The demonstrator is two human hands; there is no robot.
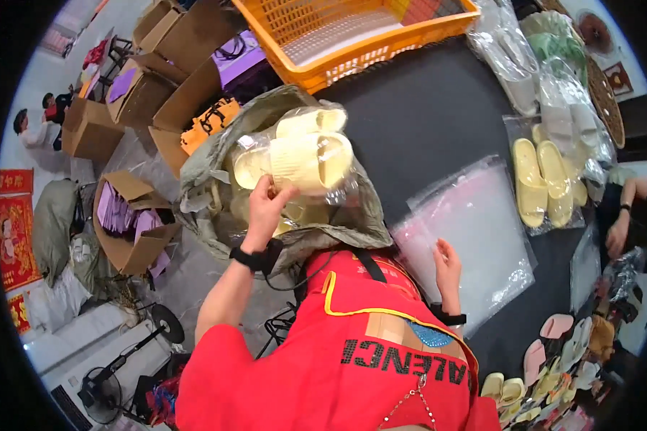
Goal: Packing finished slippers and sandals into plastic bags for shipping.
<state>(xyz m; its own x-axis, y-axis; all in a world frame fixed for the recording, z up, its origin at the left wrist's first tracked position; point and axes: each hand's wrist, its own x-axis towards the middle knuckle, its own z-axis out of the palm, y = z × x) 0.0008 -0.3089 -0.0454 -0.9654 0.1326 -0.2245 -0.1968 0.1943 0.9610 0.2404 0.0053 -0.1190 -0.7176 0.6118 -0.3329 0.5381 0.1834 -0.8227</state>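
Orange crate (352,36) cut off by top edge. Lower sack (280,215) contents hidden under bagged slippers (295,154) and left hand (266,208). Right hand (447,266) palm hidden, fingers pressed on clear bags (474,237). Co-worker's arm (625,208) cut by right rim. Slipper pile (553,366) at lower right too small and warped to sort. Distant figures (39,118) blurred.

A dark tabletop (438,122) fills the upper right, with an orange plastic crate (352,36) at its far edge and round woven trays (604,93) toward the right rim. To the left, open cardboard boxes (133,223) stand on a pale grey floor (194,273), some holding purple packets. A black floor fan (122,366) lies low at the left, and red wall hangings (14,230) show at the far left edge. The light is bright and even.
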